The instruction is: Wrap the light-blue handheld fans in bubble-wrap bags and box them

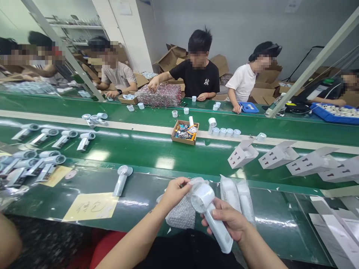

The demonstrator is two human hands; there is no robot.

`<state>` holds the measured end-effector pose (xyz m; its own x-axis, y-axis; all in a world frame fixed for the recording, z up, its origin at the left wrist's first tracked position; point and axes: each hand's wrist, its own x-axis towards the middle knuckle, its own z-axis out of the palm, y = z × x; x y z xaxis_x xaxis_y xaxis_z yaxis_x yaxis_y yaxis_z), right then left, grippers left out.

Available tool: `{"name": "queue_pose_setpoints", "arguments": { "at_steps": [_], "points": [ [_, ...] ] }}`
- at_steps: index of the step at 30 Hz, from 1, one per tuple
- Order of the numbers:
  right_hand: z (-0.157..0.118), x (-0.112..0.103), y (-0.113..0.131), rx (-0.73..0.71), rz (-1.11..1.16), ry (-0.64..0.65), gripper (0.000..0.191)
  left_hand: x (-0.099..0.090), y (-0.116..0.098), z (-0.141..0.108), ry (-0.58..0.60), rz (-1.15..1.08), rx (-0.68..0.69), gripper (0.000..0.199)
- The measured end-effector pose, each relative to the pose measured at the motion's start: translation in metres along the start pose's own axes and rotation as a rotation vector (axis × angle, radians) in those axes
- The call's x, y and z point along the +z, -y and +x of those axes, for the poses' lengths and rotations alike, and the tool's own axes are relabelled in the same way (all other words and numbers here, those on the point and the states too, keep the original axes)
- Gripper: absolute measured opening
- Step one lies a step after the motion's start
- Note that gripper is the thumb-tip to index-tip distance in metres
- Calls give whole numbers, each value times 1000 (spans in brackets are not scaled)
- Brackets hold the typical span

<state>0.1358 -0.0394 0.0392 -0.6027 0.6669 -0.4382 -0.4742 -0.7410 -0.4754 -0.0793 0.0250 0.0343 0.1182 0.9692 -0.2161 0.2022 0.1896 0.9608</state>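
My right hand (227, 219) is wrapped around the handle of a pale blue handheld fan (203, 198), its round head up and the handle slanting down to the right. My left hand (175, 192) pinches thin clear plastic film (198, 182) at the top of the fan's head. A stack of bubble-wrap bags (181, 215) lies on the bench just below my hands. Beside them to the right are wrapped fans (230, 192) in bubble bags. Farther left, an unwrapped fan (122, 180) lies alone on the bench near a yellow paper (91, 206) with handwriting.
Several fans (66, 138) lie on the green belt and bench at left. A cardboard tray of small parts (185, 132) stands mid-belt. Open white boxes (276, 155) line the belt at right; flat cartons (333, 231) sit near right. Co-workers (200, 71) sit opposite.
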Motion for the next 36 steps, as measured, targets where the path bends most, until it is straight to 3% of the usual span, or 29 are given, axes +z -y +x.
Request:
{"name": "queue_pose_setpoints", "arguments": {
  "at_steps": [4,8,10,15,20,23,27,29,31,36],
  "points": [
    [9,-6,-5,-20,-61,-40,75,3,-6,-6,206,-75,-43,20],
    [16,-9,-9,-9,-170,-108,59,10,-5,-7,166,-359,-215,22],
    [17,-7,-15,-30,-196,-175,49,14,-3,-6,166,-357,-198,26],
    [16,-9,-34,-18,-228,-287,43,13,5,-2,396,338,19,13],
    [16,-14,-44,-63,-206,-380,46,5,14,-11,344,723,104,12],
    [16,-13,-47,-114,-215,-404,46,7,16,-18,322,1059,33,23],
    [17,-13,-49,-129,-249,-450,48,12,15,-20,266,1122,-13,18],
    [17,-13,-48,-119,-242,-467,50,14,18,-22,242,1128,105,19],
    [18,-14,-47,-84,-210,-475,54,15,26,-28,197,1112,314,21],
    [17,-9,-48,-67,-129,-496,59,15,50,-45,-10,958,790,20]
  ]
}}
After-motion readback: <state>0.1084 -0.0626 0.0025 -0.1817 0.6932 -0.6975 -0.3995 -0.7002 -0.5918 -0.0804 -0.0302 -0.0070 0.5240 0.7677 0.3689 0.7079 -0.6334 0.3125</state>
